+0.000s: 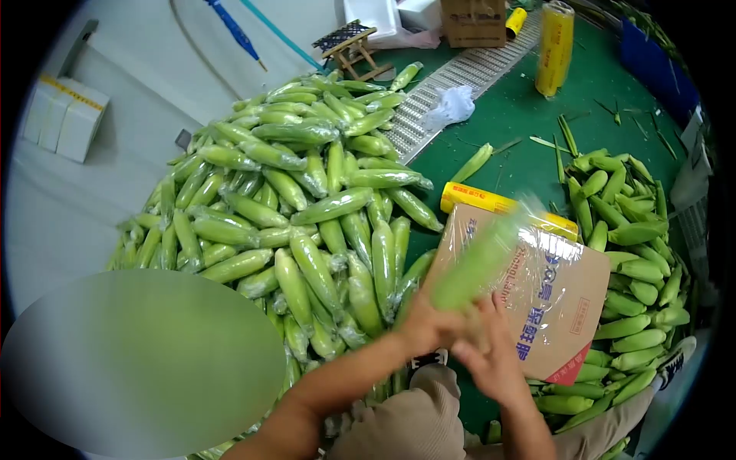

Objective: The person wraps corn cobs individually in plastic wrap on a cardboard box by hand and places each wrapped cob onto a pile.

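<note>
A green ear of corn (pixel 477 264) in its husk, blurred by motion, stands tilted over a cardboard box. Clear film shows at its upper end. My left hand (pixel 429 323) is closed around its lower part. My right hand (pixel 492 349) is at the corn's bottom end, thumb and fingers either side of it, partly smeared. Beneath them lies the flat cardboard box (pixel 563 307) with printed lettering and film stretched over its top. A yellow roll of cling film (pixel 479 198) lies along the box's far edge.
A big heap of film-wrapped corn (pixel 307 207) rises on the left. Unwrapped corn (pixel 632 268) is piled on the right. Farther off are a metal grating (pixel 452 88), crumpled plastic (pixel 451 106), an upright yellow roll (pixel 555 50), a small folding stool (pixel 353 47) and a brown carton (pixel 473 21).
</note>
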### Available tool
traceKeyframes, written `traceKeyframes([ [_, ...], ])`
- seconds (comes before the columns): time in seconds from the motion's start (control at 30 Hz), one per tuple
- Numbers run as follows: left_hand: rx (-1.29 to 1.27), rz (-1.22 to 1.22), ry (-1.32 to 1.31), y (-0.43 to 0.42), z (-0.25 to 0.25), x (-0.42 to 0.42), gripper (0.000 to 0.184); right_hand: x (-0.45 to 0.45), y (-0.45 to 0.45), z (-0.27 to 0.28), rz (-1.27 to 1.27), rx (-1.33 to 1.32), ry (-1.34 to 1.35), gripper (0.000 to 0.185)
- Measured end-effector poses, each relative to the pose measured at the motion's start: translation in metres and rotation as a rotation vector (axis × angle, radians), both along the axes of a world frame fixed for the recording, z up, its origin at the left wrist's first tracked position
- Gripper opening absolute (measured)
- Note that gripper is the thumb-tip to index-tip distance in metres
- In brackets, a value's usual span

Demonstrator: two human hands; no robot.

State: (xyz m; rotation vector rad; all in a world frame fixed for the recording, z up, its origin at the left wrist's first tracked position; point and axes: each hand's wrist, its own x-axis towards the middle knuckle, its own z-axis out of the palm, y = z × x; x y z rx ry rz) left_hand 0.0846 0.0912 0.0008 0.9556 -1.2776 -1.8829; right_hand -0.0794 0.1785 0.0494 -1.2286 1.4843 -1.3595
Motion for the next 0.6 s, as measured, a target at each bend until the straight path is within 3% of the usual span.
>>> traceKeyframes([
  [0.07,-0.161,0.195,-0.146,-0.098,0.037,0.053,0.060,-0.023,0.020,0.009,0.226,-0.070,0.528,0.070],
  [0.13,-0.395,0.376,-0.374,-0.211,0.073,0.105,0.056,-0.064,0.044,-0.016,0.211,-0.098,0.490,0.063],
  [0.23,-0.662,0.608,-0.658,-0.302,0.096,0.146,0.050,-0.126,0.108,-0.039,-0.143,0.144,0.487,0.051],
  [0.3,-0.848,0.679,-0.680,-0.271,0.089,0.129,0.046,-0.166,0.135,-0.065,-0.500,0.307,0.463,0.047],
  [0.33,-0.909,0.598,-0.573,-0.229,0.071,0.107,0.044,-0.183,0.151,-0.087,-0.680,0.364,0.455,0.047],
  [0.4,-0.928,0.194,-0.430,-0.119,0.015,0.054,0.041,-0.231,0.191,-0.122,-0.655,0.535,0.866,0.049],
  [0.43,-1.028,0.001,-0.673,-0.067,-0.003,0.014,0.054,-0.250,0.210,-0.141,-0.472,0.682,0.970,0.051],
  [0.47,-1.195,-0.295,-0.767,-0.041,-0.020,0.001,0.055,-0.267,0.224,-0.152,-0.271,0.815,1.064,0.053],
  [0.5,-1.238,-0.398,-0.912,-0.019,-0.032,-0.014,0.057,-0.277,0.232,-0.153,-0.020,0.787,1.202,0.050],
  [0.53,-1.276,-0.508,-1.067,-0.001,-0.040,-0.025,0.060,-0.286,0.233,-0.159,-0.048,0.806,1.136,0.049],
  [0.6,-1.275,-0.473,-1.141,0.016,-0.051,-0.024,0.065,-0.299,0.218,-0.180,-0.101,0.814,1.003,0.045],
])
